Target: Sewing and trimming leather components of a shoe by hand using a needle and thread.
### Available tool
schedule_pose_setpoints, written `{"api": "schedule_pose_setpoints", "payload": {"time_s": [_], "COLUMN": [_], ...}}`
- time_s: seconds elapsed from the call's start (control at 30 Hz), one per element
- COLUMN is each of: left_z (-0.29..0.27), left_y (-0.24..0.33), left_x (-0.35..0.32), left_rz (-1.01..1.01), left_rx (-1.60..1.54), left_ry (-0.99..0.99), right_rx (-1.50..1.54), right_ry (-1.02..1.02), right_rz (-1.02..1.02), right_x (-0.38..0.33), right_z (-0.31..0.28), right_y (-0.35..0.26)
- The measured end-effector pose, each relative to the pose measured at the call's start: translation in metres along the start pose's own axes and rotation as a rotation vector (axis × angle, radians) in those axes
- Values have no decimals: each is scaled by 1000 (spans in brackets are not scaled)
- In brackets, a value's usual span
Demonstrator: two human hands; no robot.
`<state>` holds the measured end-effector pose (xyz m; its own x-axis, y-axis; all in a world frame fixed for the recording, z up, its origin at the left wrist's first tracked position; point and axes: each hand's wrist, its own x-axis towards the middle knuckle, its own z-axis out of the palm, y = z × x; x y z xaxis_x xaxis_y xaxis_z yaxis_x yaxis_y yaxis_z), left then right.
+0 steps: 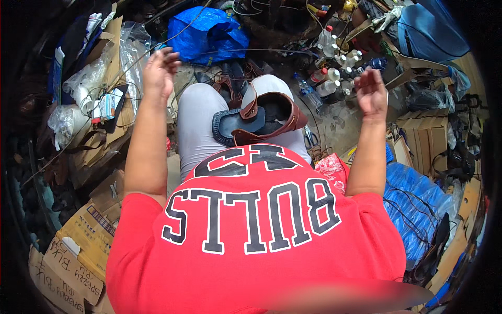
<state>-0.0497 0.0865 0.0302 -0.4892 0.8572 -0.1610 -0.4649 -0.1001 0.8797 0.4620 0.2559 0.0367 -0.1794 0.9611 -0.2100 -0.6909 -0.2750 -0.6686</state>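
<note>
A brown leather shoe (pixel 291 116) with a dark sole-shaped piece (pixel 235 125) at its left lies across my lap, over my grey trousers (pixel 201 115). Its opening faces up, and neither hand touches it. My left hand (pixel 162 73) is raised to the far left of the shoe, fingers loosely bent and apart, close to a thin dark cord. Out to the right, my right hand (pixel 371 93) is lifted palm up with its fingers slightly curled and apart. I see nothing held in either hand; any thin thread is too fine to make out.
A blue plastic bag (pixel 206 36) lies ahead. Several bottles (pixel 328 88) with white and red caps stand at the far right. Scissors (pixel 311 138) lie beside my right leg. Cardboard (pixel 86 235) and plastic wrap crowd the left; a carton (pixel 424 137) and blue sheeting (pixel 415 204) fill the right.
</note>
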Motion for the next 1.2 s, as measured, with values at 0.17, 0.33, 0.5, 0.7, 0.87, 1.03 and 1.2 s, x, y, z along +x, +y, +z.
{"api": "schedule_pose_setpoints", "payload": {"time_s": [0.17,0.33,0.5,0.7,0.87,1.03,1.2], "left_z": [86,173,184,172,166,157,119], "left_y": [-51,-71,-93,-17,-2,2,-13], "left_x": [-43,-103,-97,-86,-98,-131,-158], "left_rz": [194,-276,-514,-593,-435,170,433], "left_rx": [587,1021,412,-346,-172,252,541], "left_ry": [-165,-808,-814,-589,-667,-412,-332], "right_rx": [189,-8,-224,-413,-595,-767,-831], "right_ry": [-172,-257,-133,-163,-348,-542,-562], "right_rz": [-228,-468,-502,-305,-101,14,12], "right_x": [1,-21,-44,-57,-74,-106,-103], "right_z": [13,13,40,67,116,157,162], "right_y": [-83,-139,-116,-48,16,85,124]}}
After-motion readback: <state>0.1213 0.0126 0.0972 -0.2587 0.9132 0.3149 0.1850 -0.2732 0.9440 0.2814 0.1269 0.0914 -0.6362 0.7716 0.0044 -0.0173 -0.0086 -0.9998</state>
